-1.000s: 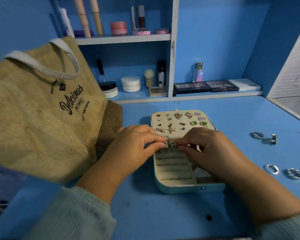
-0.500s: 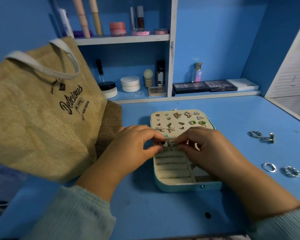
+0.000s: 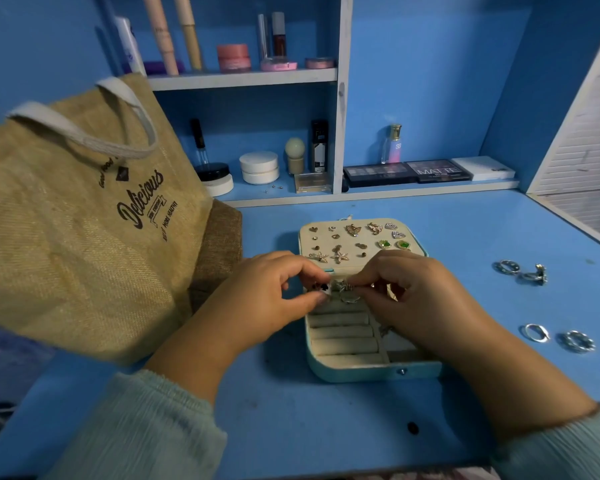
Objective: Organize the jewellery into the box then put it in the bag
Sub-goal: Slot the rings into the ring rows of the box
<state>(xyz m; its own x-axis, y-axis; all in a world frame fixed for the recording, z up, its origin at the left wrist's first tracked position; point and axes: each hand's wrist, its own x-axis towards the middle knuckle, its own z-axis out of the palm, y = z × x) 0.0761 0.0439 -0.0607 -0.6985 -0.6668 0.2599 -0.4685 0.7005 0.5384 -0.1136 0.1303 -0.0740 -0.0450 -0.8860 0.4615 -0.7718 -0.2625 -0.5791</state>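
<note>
A teal jewellery box (image 3: 361,372) lies open on the blue desk, its lid panel (image 3: 347,265) studded with several earrings. My left hand (image 3: 267,292) and my right hand (image 3: 420,299) meet over the top ring rolls, both pinching a small silver ring (image 3: 343,289). Several silver rings lie loose on the desk to the right: a pair (image 3: 520,270) farther back and a pair (image 3: 556,337) nearer. The jute bag (image 3: 77,220) printed "Delicious" stands at the left.
Shelves behind hold cosmetics: white jars (image 3: 258,167), eyeshadow palettes (image 3: 409,173), a perfume bottle (image 3: 392,143), tubes and pots on the upper shelf (image 3: 243,77). A white louvred panel (image 3: 582,161) edges the desk at right. A brown fabric piece (image 3: 219,244) sits beside the bag.
Both hands stay pinched on the small ring over the box's top ring rolls with only slight finger shifts. Nothing else has moved.
</note>
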